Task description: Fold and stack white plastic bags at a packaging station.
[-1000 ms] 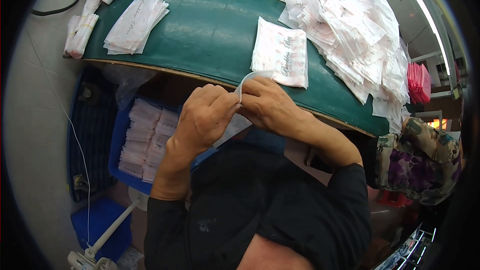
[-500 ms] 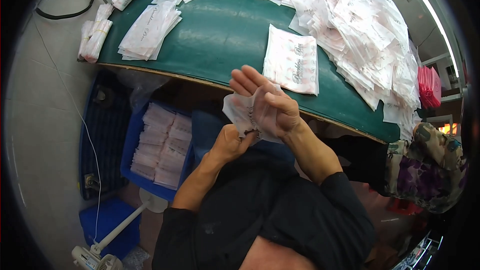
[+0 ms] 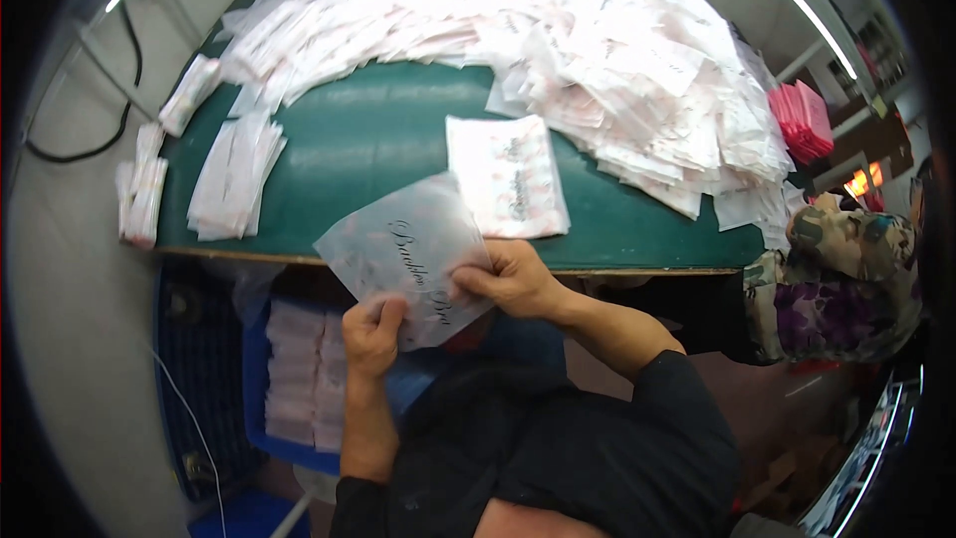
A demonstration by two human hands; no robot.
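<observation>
Between my two hands a frosted translucent bag [image 3: 408, 249] with dark script printing is held up flat, tilted, just in front of the table edge. My left hand [image 3: 371, 334] pinches its lower left edge between thumb and fingers. At its right side my right hand [image 3: 508, 279] grips the bag, thumb on top and fingers behind. Just beyond, a neat stack of printed bags [image 3: 510, 179] lies on the green table [image 3: 368, 110], partly covered by the held bag. A smaller fanned stack of bags [image 3: 236, 177] rests farther left.
A large heap of loose bags [image 3: 637, 70] curves across the table's back and right. Banded bundles [image 3: 142, 189] sit at the left edge. Below stands a blue crate [image 3: 257, 389] full of packed bags. At right are pink packages [image 3: 800, 122] and a person's camouflage sleeve [image 3: 846, 279].
The bag, crumpled around my hands before, is now spread flat. My right hand has come down from an open, raised pose to grip its side. The view has tilted up.
</observation>
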